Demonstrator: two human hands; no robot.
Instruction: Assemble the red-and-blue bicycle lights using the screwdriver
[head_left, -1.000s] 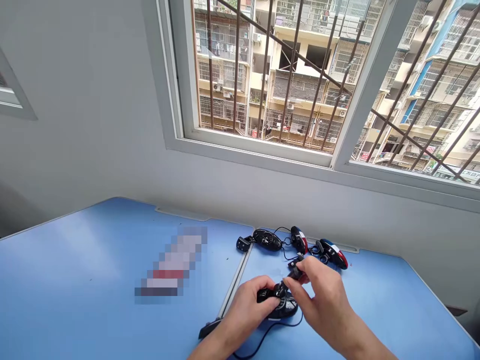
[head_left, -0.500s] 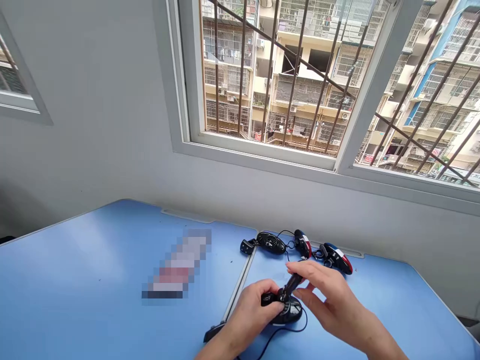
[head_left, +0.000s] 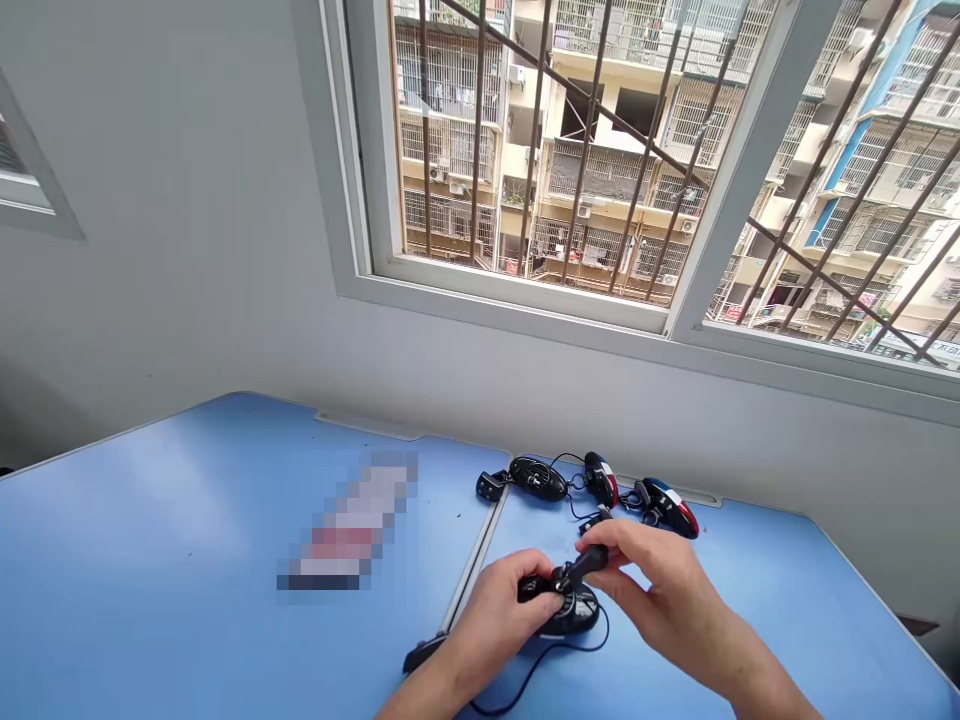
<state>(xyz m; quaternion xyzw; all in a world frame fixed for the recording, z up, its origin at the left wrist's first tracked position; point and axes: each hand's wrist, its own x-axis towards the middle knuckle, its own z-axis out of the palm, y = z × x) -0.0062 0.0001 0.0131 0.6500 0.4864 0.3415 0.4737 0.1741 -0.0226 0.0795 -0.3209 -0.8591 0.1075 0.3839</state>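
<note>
Your left hand sits low and curled, with the thumb lying forward across the top and the fingers closed beneath it. Your right hand reaches in from the lower right, palm turned down, its fingertips and thumb pinched together just beside the left thumb. Your left forearm and right forearm angle inward from the bottom of the view, bringing both hands close together.

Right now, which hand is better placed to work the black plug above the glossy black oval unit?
Right, probably: the right hand pinches the black plug between thumb and fingers, while the left hand is wrapped around the glossy black oval unit, steadying it.
</note>
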